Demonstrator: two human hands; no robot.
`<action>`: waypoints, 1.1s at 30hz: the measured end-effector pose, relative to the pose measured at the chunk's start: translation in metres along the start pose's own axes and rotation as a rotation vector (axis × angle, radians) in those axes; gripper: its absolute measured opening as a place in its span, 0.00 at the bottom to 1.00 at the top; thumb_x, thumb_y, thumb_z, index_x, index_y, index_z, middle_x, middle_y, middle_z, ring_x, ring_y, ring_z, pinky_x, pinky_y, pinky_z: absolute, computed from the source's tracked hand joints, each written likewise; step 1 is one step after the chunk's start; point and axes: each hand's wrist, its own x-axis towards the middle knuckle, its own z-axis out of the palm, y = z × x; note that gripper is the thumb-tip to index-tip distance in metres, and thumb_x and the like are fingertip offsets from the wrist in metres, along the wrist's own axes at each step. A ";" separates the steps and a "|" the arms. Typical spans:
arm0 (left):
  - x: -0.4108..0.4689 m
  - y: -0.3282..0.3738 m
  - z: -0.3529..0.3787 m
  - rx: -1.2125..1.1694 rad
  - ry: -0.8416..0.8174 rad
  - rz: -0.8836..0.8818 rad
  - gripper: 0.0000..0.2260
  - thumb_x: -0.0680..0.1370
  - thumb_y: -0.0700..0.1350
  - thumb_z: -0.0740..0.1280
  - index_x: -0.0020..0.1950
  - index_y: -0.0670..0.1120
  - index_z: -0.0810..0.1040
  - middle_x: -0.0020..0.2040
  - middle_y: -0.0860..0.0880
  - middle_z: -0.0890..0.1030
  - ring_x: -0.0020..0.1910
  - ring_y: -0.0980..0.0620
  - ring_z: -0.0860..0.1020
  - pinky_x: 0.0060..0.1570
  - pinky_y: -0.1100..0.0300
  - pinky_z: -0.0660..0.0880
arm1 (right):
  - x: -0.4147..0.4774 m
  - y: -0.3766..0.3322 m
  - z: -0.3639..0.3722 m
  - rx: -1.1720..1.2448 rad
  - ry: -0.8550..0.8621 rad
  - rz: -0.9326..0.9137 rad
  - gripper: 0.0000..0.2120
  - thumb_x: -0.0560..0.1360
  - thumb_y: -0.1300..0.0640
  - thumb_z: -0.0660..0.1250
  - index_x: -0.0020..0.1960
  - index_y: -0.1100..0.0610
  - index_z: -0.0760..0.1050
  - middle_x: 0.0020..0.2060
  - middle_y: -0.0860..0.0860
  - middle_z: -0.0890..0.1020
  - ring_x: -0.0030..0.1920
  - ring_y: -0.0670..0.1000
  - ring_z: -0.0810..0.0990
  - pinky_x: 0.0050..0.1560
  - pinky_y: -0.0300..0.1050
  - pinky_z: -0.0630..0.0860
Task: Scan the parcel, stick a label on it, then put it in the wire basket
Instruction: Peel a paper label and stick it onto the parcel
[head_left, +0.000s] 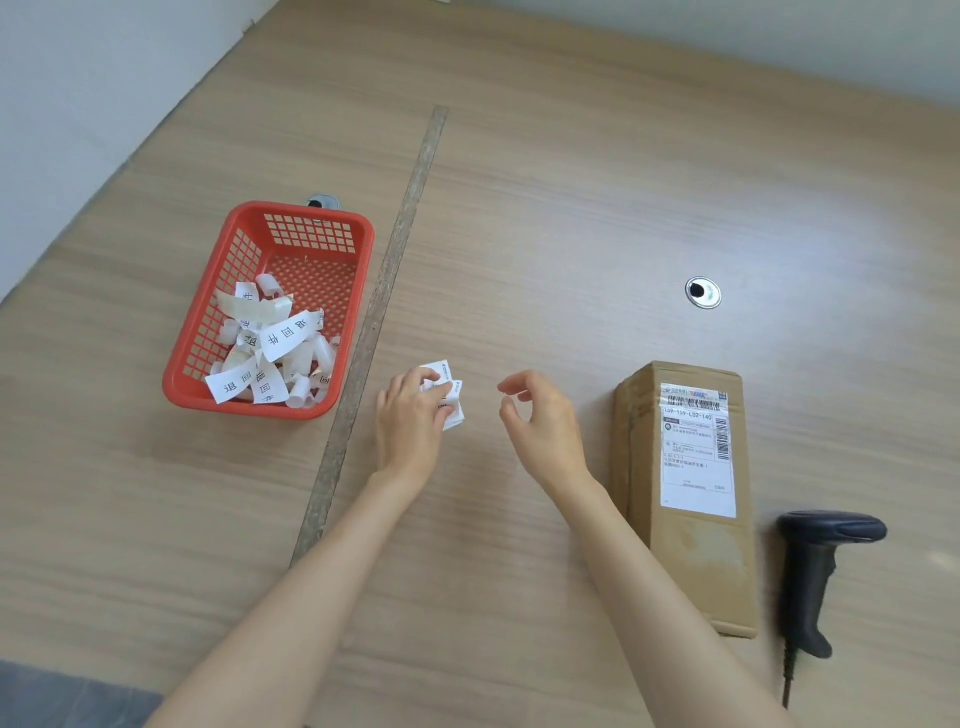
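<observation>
A long brown cardboard parcel (691, 551) lies on the table at the right, a white shipping label (697, 452) stuck on its top face. A black handheld scanner (815, 577) rests just right of it. My left hand (410, 421) is closed around a crumpled white printed paper (451, 395) near the table's middle. My right hand (540, 421) hovers beside it, left of the parcel, fingers curled but apart and holding nothing. A red plastic lattice basket (343, 231) stands at the left.
The red basket holds several curled white paper strips (270, 353) printed with black characters. A dark seam (384, 301) runs down the table between basket and hands. A round metal cable grommet (703, 292) sits beyond the parcel. The scanner's cord (788, 675) trails toward the near edge.
</observation>
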 end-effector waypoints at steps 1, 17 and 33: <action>0.000 0.003 -0.003 -0.036 0.008 -0.001 0.10 0.72 0.42 0.71 0.52 0.51 0.83 0.56 0.52 0.79 0.54 0.48 0.77 0.47 0.57 0.64 | 0.000 0.000 -0.001 -0.006 -0.001 0.001 0.09 0.76 0.59 0.62 0.54 0.53 0.76 0.52 0.45 0.80 0.53 0.45 0.75 0.51 0.42 0.72; -0.019 0.098 -0.053 -0.697 -0.117 0.106 0.21 0.75 0.34 0.67 0.66 0.48 0.75 0.59 0.52 0.74 0.48 0.54 0.78 0.49 0.70 0.74 | -0.024 -0.007 -0.061 0.306 0.124 -0.009 0.16 0.76 0.59 0.68 0.62 0.51 0.70 0.43 0.45 0.80 0.41 0.37 0.79 0.43 0.30 0.71; -0.057 0.160 -0.083 -0.792 0.019 0.020 0.12 0.73 0.41 0.72 0.56 0.45 0.77 0.48 0.48 0.84 0.46 0.54 0.82 0.45 0.64 0.78 | -0.064 0.003 -0.110 0.124 0.196 -0.331 0.12 0.73 0.57 0.71 0.56 0.49 0.78 0.57 0.45 0.74 0.59 0.47 0.74 0.47 0.36 0.70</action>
